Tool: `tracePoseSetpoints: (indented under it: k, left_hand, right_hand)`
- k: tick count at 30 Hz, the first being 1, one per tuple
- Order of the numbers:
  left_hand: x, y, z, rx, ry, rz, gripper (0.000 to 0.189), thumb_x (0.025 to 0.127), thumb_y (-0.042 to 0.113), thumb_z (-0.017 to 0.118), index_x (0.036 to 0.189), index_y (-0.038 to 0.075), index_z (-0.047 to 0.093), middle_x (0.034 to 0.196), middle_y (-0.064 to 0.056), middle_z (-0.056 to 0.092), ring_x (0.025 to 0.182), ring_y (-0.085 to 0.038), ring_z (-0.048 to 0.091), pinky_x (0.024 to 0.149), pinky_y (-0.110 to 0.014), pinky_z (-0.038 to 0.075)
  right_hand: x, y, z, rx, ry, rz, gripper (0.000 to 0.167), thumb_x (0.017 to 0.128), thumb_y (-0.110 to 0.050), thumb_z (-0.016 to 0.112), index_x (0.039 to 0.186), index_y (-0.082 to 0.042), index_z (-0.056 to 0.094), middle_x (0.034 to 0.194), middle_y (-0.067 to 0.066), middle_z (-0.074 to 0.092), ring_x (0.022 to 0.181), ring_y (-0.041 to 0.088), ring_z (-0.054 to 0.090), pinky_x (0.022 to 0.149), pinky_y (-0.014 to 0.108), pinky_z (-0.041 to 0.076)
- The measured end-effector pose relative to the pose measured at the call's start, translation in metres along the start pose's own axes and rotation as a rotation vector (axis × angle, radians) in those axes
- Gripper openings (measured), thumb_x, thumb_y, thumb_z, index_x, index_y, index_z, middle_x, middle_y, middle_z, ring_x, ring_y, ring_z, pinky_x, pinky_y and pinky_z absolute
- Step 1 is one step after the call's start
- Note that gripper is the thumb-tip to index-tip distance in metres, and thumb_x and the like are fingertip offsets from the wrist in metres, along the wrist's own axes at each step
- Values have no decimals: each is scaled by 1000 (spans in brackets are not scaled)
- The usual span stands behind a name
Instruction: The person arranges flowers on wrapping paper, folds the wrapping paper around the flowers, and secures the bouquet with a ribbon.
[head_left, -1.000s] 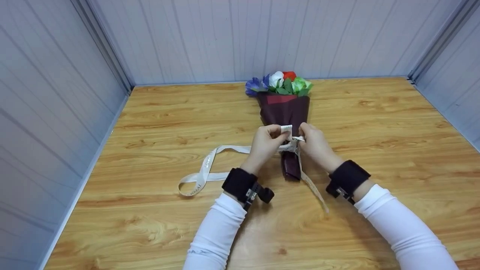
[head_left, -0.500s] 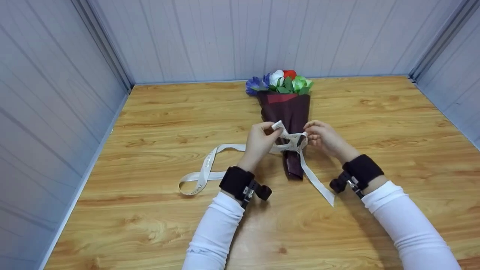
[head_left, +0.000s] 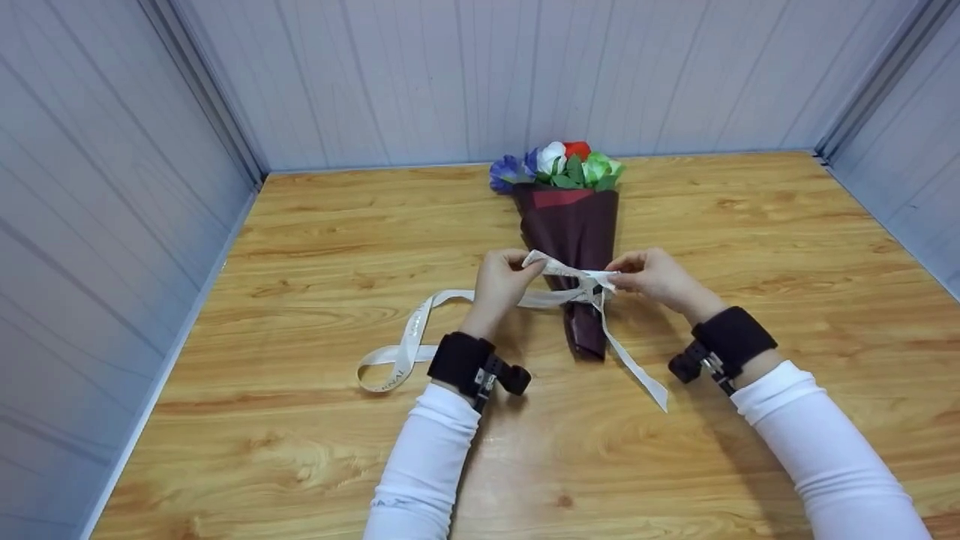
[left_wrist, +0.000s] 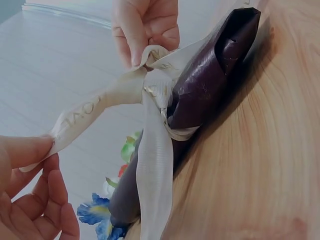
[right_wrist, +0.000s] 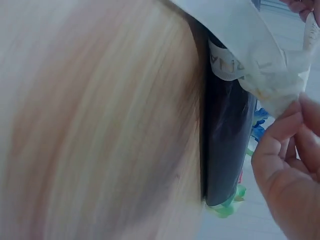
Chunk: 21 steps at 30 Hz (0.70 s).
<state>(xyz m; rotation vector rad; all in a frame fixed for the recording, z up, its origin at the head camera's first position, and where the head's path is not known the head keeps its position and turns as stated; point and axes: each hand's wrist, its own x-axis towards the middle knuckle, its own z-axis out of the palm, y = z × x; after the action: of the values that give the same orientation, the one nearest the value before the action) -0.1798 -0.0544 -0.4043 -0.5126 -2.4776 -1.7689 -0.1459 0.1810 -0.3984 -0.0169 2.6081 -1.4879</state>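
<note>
A bouquet of blue, white, red and green flowers (head_left: 571, 166) lies on the table, wrapped in dark maroon paper (head_left: 574, 225). Around its narrow lower part runs a white printed ribbon (head_left: 409, 337), knotted at the front. My left hand (head_left: 499, 289) pinches one ribbon end between thumb and finger, left of the knot. Just right of the knot, my right hand (head_left: 656, 281) pinches a folded part of the ribbon, seen also in the right wrist view beside the paper. In the left wrist view the ribbon (left_wrist: 90, 107) stretches from the left fingertips to the knot.
The wooden table (head_left: 300, 450) meets a pale panelled wall (head_left: 390, 82) behind the flowers. A long ribbon loop lies on the table to the left, and a loose tail hangs down to the right of the wrapped stems. Both wrists wear black straps.
My left hand has drawn its ribbon end to the left, away from the knot. The right hand has shifted rightward, and the ribbon between the hands is now stretched flatter.
</note>
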Motion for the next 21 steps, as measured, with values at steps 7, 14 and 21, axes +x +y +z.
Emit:
tracePoseSetpoints:
  k: [7, 14, 21]
  left_hand:
    - [0, 1, -2, -24, -21, 1, 17, 84, 11, 69, 79, -5, 71, 62, 8, 49, 58, -4, 42, 56, -16, 34]
    - [0, -1, -7, -9, -47, 17, 18, 85, 12, 69, 72, -1, 66, 61, 7, 45, 58, -7, 38, 56, -17, 31]
    - [-1, -5, -12, -9, -57, 33, 19, 85, 11, 69, 71, -1, 65, 61, 7, 45, 57, -6, 38, 55, -17, 31]
  right_hand:
    - [-2, 1, 2, 412, 75, 115, 13, 92, -3, 58, 92, -9, 69, 67, -9, 63, 64, 2, 58, 57, 13, 45]
    - [-4, 4, 0, 846, 71, 213, 29, 93, 0, 55, 74, -14, 73, 66, -2, 63, 61, 5, 56, 55, 13, 41]
    - [-4, 12, -2, 1058, 26, 228, 25, 97, 1, 43, 80, -5, 60, 71, 2, 57, 59, 7, 53, 53, 14, 43]
